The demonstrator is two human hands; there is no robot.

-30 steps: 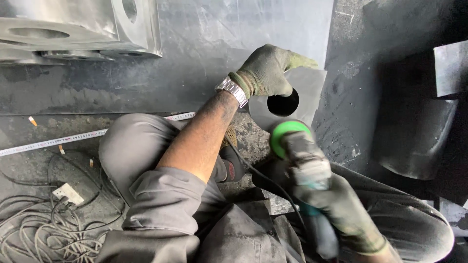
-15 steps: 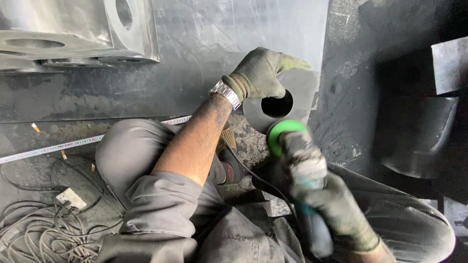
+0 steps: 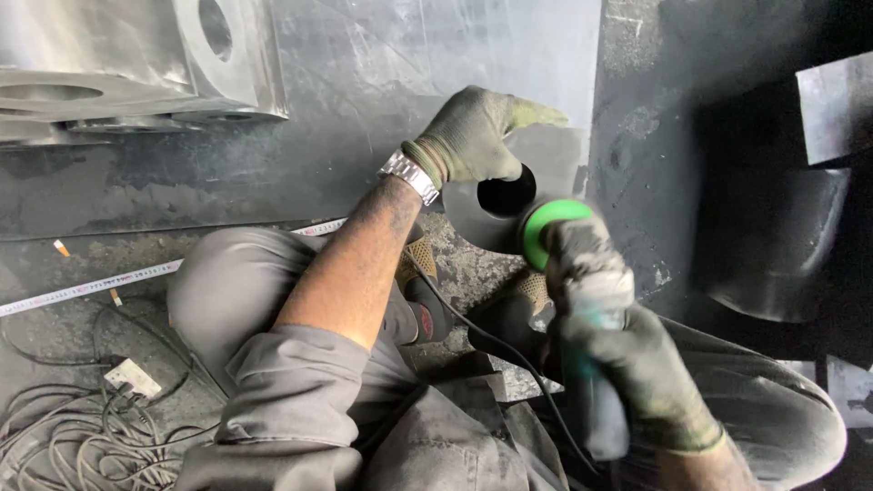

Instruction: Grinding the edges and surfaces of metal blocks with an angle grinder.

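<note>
Left hand (image 3: 477,136) gloved, fingers curled over the rim of the round hole (image 3: 506,193) in the grey metal plate (image 3: 555,155). Right hand (image 3: 637,373) wrapped tight around the grinder (image 3: 582,300), just below the hole; long axis toward the hole, green disc (image 3: 548,227) foremost, close to the plate's right edge. Tape measure (image 3: 100,284) well left of the hole.

The grinder (image 3: 582,300) lies right of the holed plate (image 3: 546,164), cables (image 3: 64,436) far left.
</note>
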